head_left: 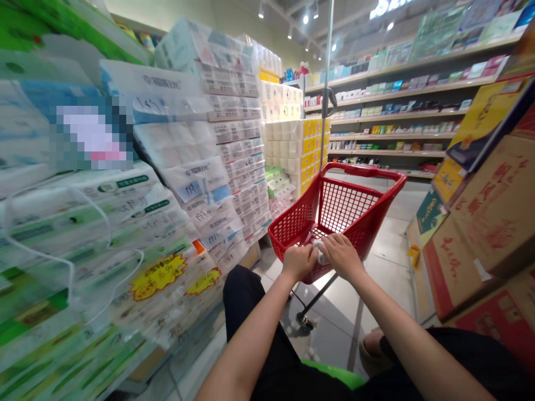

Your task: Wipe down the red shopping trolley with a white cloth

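Note:
A red plastic shopping basket on wheels (pixel 378 184) stands in the aisle right in front of me. Both my hands rest at its near rim. My left hand (pixel 298 262) is closed in a fist at the rim. My right hand (pixel 343 256) curls next to it, fingers bent. Between the two hands sits a small white crumpled thing (pixel 321 252), perhaps a cloth or tissue, pinched by both. My knees in dark trousers show below.
Tall stacks of wrapped tissue-paper packs (pixel 175 184) crowd the left side. Cardboard boxes (pixel 493 223) lean on the right. Shelves with goods (pixel 393 117) run along the back. A metal pole (pixel 328 83) rises behind the basket. Grey tiled floor (pixel 388 262) lies between.

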`<state>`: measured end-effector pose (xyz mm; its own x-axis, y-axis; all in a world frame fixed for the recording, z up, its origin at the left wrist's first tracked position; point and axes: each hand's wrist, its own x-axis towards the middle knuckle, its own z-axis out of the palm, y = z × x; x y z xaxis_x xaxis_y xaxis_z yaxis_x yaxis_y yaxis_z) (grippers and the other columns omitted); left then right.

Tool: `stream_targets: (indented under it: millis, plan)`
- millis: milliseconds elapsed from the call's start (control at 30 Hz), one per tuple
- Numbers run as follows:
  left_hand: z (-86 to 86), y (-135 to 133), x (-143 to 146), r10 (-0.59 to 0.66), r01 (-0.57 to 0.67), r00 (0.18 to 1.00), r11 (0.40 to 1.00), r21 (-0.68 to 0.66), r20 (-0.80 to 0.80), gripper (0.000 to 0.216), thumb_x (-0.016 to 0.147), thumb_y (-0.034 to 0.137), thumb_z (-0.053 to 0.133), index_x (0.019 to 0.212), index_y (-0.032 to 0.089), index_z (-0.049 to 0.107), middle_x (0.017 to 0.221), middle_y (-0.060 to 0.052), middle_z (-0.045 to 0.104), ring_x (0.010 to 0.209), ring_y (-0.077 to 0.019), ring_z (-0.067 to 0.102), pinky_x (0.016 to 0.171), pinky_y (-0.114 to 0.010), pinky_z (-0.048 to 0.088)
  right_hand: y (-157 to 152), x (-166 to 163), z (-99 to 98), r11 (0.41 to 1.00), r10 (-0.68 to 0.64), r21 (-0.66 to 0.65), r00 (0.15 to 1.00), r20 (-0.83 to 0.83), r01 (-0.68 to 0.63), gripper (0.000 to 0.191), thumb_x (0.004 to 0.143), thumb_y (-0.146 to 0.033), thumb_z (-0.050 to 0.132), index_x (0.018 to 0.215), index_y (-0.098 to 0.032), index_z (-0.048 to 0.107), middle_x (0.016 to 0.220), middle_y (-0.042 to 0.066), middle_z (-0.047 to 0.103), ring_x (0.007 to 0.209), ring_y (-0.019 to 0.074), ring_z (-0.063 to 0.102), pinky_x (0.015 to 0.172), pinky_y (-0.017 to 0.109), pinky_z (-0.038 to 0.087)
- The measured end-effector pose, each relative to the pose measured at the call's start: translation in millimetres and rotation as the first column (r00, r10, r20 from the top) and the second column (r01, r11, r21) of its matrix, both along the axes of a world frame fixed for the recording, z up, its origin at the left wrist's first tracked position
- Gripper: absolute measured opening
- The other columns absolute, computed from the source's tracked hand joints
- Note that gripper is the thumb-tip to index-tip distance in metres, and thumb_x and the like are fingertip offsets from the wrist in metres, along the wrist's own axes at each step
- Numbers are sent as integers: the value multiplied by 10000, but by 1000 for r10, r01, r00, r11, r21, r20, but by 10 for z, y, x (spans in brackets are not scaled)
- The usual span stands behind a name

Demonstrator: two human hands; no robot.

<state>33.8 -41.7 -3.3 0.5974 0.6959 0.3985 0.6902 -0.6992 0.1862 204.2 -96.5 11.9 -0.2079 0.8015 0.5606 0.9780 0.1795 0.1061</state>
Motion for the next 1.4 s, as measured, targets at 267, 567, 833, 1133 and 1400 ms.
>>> stream_targets:
  millis: [267,567,833,1133,1400]
  plan:
    - [83,195,-259,-136,133,988,990,-39,-76,452,942,583,370,866,237,651,875,-29,708,830,-179,644,729,-262,401,214,627,86,988,-144,59,990,2,144,318,970,-344,310,1009,-224,601,987,73,638,1089,238,466,1072,453,220]
    - [131,270,-214,-29,18,986,997,-71,-164,315,958,445,412,1172,242,525,1096,-68,646,923,-214,640,749,-291,462,172,51,-1,981,-150,119,988,-27,152,313,967,-319,326,1045,-176,593,973,118,607,1034,270,471,1056,472,254]
    - [14,268,-222,31,-31,999,1000,-3,3,412,877,594,504,1106,257,560,1045,-46,665,903,-211,636,728,-286,444,85,-57,20,999,36,18,998,44,-37,333,937,-229,411,1247,-200,531,1157,96,609,1104,243,483,1006,379,321]
    - [68,471,-373,7,-7,999,1000,-4,-40,415,851,643,509,947,243,564,925,-22,677,838,-195,640,636,-253,386,-154,632,172,998,-31,55,998,62,28,383,923,-179,367,1275,-226,508,1226,83,587,1173,253,467,1111,457,219]
    - [76,296,-141,44,-47,997,998,-48,-62,421,865,566,544,1130,249,469,944,-39,681,866,-219,659,689,-272,431,-117,50,-16,995,-59,82,998,12,57,385,939,-211,362,1306,-177,474,1270,118,538,1240,267,405,1108,453,233]
